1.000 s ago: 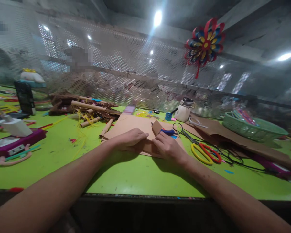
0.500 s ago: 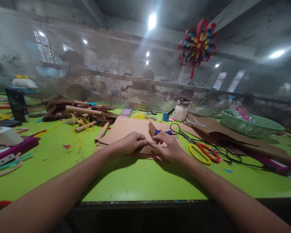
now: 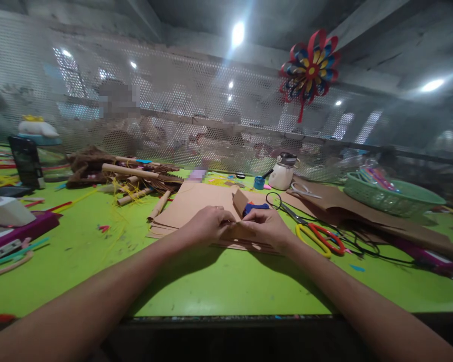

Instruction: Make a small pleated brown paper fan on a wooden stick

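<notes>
A stack of brown paper sheets [image 3: 191, 203] lies on the green table [image 3: 219, 279] in front of me. My left hand [image 3: 207, 224] and my right hand [image 3: 266, 227] meet at the near edge of the stack, fingers pinched together on the edge of the top brown sheet. A small upturned flap of brown paper [image 3: 240, 201] stands just behind my fingertips. A blue-handled tool [image 3: 255, 206] lies right behind the flap.
Yellow-and-red scissors [image 3: 317, 238] and black-handled scissors [image 3: 283, 206] lie to the right, beside more brown paper [image 3: 347, 206] and a green basket [image 3: 390, 198]. Rolled brown tubes [image 3: 136, 181] and scraps lie at left, a white pot [image 3: 282, 173] behind. A mesh screen [image 3: 196, 115] closes the back.
My hands have drawn closer together at the sheet's near edge, and both now pinch it. The camera view shifted slightly.
</notes>
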Motion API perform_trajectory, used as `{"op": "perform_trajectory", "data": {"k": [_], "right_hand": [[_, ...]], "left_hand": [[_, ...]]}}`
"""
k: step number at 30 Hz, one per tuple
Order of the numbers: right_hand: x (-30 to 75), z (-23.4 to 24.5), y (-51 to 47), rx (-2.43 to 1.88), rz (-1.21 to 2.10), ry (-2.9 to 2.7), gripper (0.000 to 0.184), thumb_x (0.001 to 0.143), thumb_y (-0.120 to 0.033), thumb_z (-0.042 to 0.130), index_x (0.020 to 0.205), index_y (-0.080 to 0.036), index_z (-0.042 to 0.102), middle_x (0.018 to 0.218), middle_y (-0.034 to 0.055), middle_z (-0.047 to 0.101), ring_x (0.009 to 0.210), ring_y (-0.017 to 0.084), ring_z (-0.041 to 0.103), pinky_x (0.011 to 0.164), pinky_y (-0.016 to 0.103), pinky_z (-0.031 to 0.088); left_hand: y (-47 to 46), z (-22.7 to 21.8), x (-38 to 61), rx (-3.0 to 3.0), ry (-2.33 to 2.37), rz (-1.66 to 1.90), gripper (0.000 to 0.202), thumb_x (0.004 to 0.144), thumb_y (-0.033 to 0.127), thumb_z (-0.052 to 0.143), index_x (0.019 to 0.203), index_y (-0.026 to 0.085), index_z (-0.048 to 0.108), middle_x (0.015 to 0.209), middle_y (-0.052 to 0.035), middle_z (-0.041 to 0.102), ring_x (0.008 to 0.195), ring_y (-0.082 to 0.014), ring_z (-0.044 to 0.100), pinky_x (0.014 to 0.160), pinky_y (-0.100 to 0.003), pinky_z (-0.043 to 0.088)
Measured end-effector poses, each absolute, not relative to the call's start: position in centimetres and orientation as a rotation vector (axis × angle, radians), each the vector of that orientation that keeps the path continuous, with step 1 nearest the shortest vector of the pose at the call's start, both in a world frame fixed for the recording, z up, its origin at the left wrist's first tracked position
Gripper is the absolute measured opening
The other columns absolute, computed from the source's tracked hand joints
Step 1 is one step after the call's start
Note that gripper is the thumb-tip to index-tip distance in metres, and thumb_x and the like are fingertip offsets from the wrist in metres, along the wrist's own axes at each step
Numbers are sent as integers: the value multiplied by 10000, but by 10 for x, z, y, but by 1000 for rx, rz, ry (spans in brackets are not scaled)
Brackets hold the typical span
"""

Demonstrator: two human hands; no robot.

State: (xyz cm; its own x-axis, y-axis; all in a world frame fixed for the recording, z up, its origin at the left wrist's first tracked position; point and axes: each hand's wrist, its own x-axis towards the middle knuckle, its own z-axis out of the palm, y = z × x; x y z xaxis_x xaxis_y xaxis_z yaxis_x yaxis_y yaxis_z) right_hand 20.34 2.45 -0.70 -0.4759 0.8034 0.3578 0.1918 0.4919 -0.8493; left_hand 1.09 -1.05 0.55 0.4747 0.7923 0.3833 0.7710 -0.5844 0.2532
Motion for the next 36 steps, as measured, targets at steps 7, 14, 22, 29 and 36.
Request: {"op": "perform_trajectory", "data": {"k": [7, 14, 22, 29, 36], "right_hand": [[203, -8, 22, -731, 889, -2005, 204, 691, -337, 653, 701, -134, 649, 645, 23, 596, 601, 123, 515, 569, 246, 408], [204, -5, 19, -670, 702, -2095, 189, 734, -311, 613, 670, -142, 669, 621, 24, 600, 579, 114, 515, 548, 228, 393], [211, -2, 22, -791, 758, -2096, 183, 706, -307, 625, 685, -141, 701, 617, 32, 632, 557, 115, 526, 515, 219, 388], [216, -6, 32, -752, 802, -2075, 183, 683, -314, 639, 675, -140, 693, 634, 39, 634, 572, 124, 537, 525, 230, 405], [213, -5, 31, -899, 792, -2011, 204, 661, -320, 639, 655, -126, 699, 586, 40, 627, 518, 113, 507, 479, 216, 390]], "left_hand": [[-19, 9, 16, 2650, 1395, 756, 296, 830, 317, 433, 712, 151, 648, 623, -29, 597, 545, -102, 471, 531, -220, 302], [-22, 10, 20, 2712, 1348, 855, 221, 793, 240, 454, 697, 152, 632, 634, -26, 584, 564, -101, 478, 541, -212, 310], [-17, 14, 10, 2387, 1348, 735, 264, 783, 340, 478, 662, 141, 603, 585, -2, 567, 528, -90, 441, 498, -199, 289], [-17, 14, 1, 1935, 1129, 611, 336, 811, 388, 435, 721, 112, 605, 585, -8, 528, 486, -80, 412, 478, -206, 322], [-19, 16, 6, 2160, 1283, 685, 230, 761, 259, 449, 638, 131, 595, 587, -4, 586, 528, -86, 474, 492, -181, 321]]}}
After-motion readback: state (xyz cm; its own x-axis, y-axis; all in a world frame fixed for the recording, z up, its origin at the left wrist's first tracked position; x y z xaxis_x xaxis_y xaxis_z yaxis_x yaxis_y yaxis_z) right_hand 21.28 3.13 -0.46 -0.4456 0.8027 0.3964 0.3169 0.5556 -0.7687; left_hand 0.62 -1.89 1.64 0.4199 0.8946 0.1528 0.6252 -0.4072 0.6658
